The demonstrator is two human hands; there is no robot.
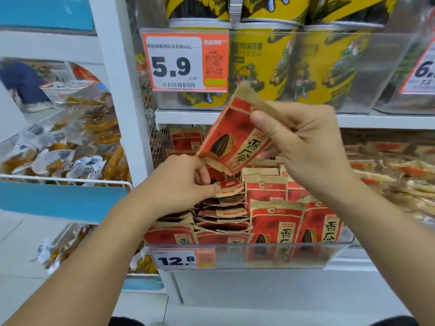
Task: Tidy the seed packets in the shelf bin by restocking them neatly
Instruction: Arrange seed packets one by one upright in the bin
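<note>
your right hand (pixel 303 147) pinched a seed packet (pixel 231 135) tilted above the bin (pixel 306 252), your left hand (pixel 186 182) gripped a flat packet (pixel 229 187) inside it, so standing both upright behind the bin's front row looked best.

Tilted red seed packet (pixel 231 140) above bin (pixel 259 252)

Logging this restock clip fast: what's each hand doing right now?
Left hand: pinches the corner of a seed packet lying in the bin.
Right hand: holds a raised seed packet above the bin.
</note>
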